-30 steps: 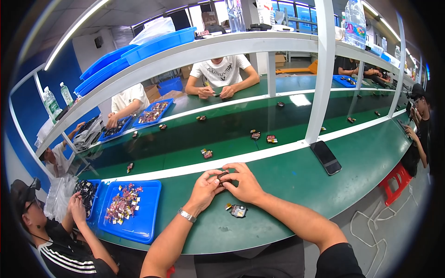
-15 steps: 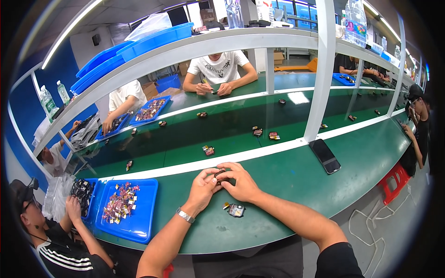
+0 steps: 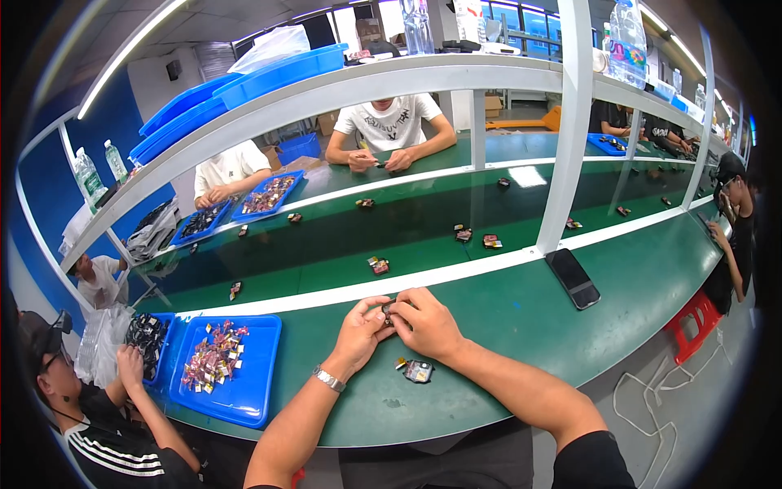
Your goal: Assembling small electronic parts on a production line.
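Observation:
A small dark part [image 3: 388,311], partly covered by fingers, is held between my two hands above the green table. My left hand [image 3: 356,336] is closed around its left side, thumb against it. From the right, my right hand [image 3: 429,326] pinches the same part with curled fingertips. Its exact kind is too small to make out. Just below my right hand, a small dark case with a pale grey face [image 3: 419,372] lies on the table. A tiny yellow-and-white piece sits against the case's left side.
To my left is a blue tray [image 3: 267,371] of pinkish parts with yellow and white bits; a tray of black parts [image 3: 147,336] stands beyond it, beside a seated person. A phone [image 3: 573,279] lies near a white post [image 3: 562,147]. Small assemblies [image 3: 379,265] dot the belt ahead.
My right hand's fingers have curled lower over the dark part. Assemblies on the belt appear slightly further right. Across the belt, the person at left has drawn a hand back from the tray.

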Motion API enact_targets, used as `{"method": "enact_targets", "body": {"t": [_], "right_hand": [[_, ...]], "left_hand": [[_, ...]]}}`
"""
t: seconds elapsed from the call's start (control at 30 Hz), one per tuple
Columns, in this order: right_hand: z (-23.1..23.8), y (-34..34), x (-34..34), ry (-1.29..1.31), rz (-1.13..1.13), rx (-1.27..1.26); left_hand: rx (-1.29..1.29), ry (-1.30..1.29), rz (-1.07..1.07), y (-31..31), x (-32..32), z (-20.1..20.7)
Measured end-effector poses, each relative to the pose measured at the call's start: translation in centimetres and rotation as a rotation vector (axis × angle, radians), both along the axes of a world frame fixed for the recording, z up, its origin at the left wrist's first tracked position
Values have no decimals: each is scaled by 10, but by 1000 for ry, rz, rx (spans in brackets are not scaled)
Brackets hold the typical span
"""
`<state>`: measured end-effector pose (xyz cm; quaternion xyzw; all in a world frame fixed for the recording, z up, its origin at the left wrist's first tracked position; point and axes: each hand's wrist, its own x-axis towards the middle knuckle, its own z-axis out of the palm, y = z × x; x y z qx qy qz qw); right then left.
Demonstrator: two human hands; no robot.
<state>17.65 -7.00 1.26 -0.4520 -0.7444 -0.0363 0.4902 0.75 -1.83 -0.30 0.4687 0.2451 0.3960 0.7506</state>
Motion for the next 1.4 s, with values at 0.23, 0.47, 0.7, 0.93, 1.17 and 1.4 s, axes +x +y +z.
{"method": "enact_targets", "body": {"t": [0.23, 0.47, 0.7, 0.93, 1.17, 1.4], "right_hand": [[-6, 5, 0, -74, -28, 75], [-5, 5, -1, -129, -41, 100], [-9, 8, 2, -239, -75, 211], [-12, 12, -1, -387, -142, 334], [-12, 11, 3, -384, -129, 305], [2, 14, 23, -60, 52, 145]], "left_hand": [[-3, -23, -8, 1, 1, -1], [10, 0, 5, -1, 1, 1], [13, 8, 19, -2, 3, 1], [13, 25, 43, -5, 1, 4], [21, 55, 60, -5, 4, 1], [15, 99, 176, 9, 2, 4]]}}
